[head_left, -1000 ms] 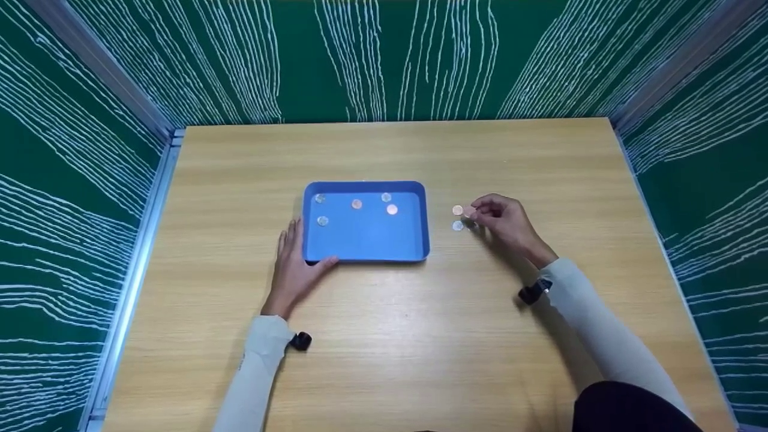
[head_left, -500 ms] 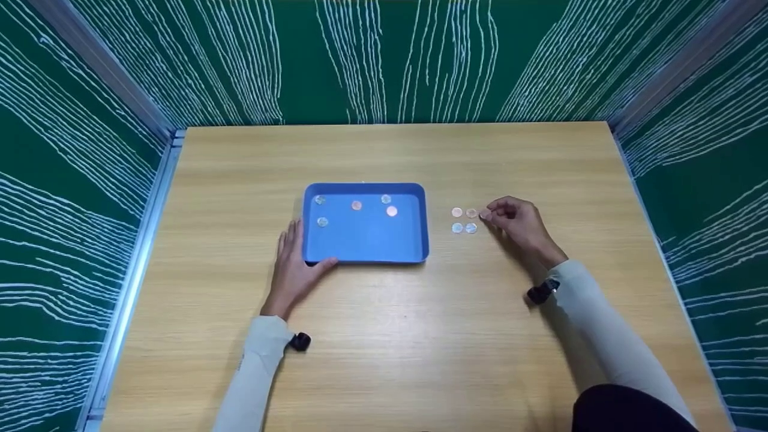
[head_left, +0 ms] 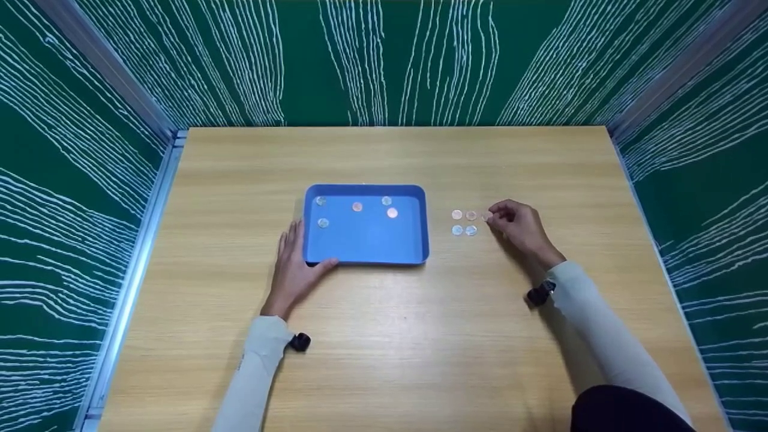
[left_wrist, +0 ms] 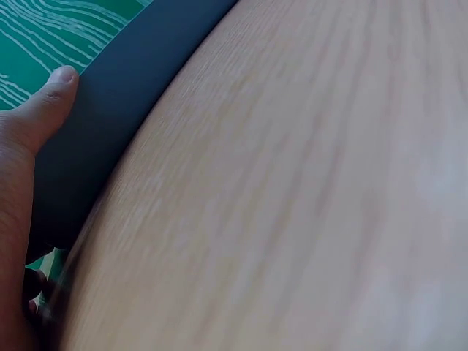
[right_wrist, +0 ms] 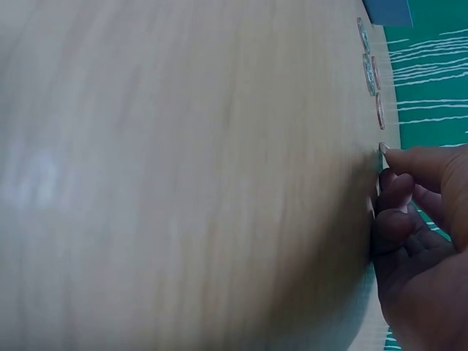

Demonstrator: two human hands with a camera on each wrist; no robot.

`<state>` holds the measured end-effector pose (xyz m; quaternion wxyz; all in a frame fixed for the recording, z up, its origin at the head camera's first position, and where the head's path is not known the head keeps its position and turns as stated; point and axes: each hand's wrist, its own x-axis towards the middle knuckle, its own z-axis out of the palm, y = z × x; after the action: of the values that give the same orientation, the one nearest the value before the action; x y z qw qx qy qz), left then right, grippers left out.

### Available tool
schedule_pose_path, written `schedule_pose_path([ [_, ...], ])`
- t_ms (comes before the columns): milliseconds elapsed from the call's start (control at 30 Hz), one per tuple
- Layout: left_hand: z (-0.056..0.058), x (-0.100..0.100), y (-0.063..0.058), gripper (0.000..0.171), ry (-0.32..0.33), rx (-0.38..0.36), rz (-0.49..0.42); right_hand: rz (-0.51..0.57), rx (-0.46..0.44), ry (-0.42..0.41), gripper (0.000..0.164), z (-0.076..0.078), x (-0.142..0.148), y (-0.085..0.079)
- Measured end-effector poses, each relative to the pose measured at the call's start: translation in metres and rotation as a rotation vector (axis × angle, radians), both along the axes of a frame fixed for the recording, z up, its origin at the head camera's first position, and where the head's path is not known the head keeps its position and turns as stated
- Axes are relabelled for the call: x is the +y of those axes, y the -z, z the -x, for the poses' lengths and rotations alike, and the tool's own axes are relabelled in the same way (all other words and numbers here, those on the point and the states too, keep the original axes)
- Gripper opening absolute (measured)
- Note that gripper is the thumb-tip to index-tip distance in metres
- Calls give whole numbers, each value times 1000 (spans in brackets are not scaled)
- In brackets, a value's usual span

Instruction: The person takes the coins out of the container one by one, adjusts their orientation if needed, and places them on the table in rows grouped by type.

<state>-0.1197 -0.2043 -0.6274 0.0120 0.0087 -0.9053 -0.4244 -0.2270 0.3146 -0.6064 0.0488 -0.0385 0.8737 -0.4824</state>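
A blue tray [head_left: 366, 255] stands on the table, with several copper and silver coins lying spread out inside it. My left hand [head_left: 296, 264] rests at the tray's front left corner, fingers straight along its left side. The left thumb [left_wrist: 58, 91] lies against the front wall in the left wrist view. To the right of the tray, my right hand [head_left: 522, 225] pinches a copper coin [head_left: 486, 216] at table level. That coin is at the right end of a row with two copper coins [head_left: 471, 215]. Two silver coins [head_left: 457, 230] lie in front of that row.
The wooden table [head_left: 384, 360] extends around the tray on all sides. Green walls [head_left: 396, 60] with white streaks stand behind it and at both sides. A dark rounded shape [head_left: 624, 411] covers the front right.
My right hand has shifted right with the copper coin, away from the two silver coins, and now hardly moves. The left hand and tray stay in place.
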Motion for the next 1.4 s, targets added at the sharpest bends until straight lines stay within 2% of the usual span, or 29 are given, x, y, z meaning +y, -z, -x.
schedule_pose_path([
  [300,1,-1,1,127,2,3,-1,-53,106,6,17,1,-2,3],
  [667,1,-2,1,128,6,5,0,-79,114,24,16,1,-4,5],
  [1000,1,0,2,128,-4,-23,9,-82,106,38,16,-1,-6,4],
  [1100,2,0,2,128,0,-10,12,-54,95,45,16,-2,-5,2],
  [1300,1,1,3,127,14,30,4,82,6,66,23,-3,-5,-4],
  [1400,1,1,3,127,12,34,7,107,-23,73,28,-3,-6,-6],
])
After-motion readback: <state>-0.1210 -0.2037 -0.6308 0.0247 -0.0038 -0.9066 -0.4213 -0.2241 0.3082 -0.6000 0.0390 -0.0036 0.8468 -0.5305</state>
